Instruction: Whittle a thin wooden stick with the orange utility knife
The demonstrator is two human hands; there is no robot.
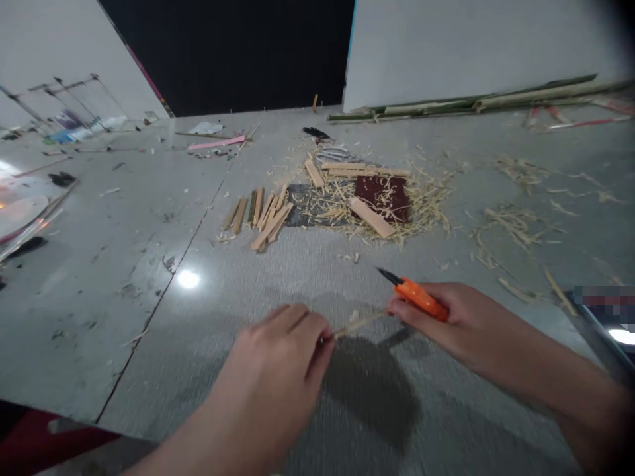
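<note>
The left hand (285,350) pinches one end of a thin pale bamboo sliver (358,322) between thumb and fingertips, while the right hand (454,317) is closed around an orange-handled knife with a dark blade (411,293) and touches the sliver's far end. The sliver spans the gap between both sets of fingers, so a slip of the blade could nick the left fingertips or snap the strip.

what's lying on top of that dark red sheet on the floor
A flat bamboo slat lies across the dark red sheet's lower left corner, shavings strewn over its edges. Anything beneath the sheet is hidden.
</note>
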